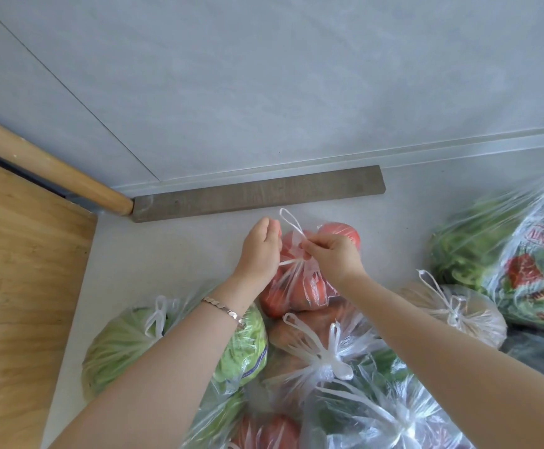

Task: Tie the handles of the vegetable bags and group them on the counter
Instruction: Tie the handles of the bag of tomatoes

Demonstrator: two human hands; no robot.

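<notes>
Hands meet over the clear plastic bag of red tomatoes point(288, 294): left hand point(260, 251) grips one white handle strand point(291, 261), right hand point(335, 257) pinches the far-pointing handle loop point(291, 222).

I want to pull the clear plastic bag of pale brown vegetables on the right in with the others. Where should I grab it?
Grip the tied white handles of the clear plastic bag of pale brown vegetables, coming from above. The knot sits on the bag's rounded top and a loop stands up free, so fingers can likely close round it; the smooth bulging sides offer little hold.
</notes>
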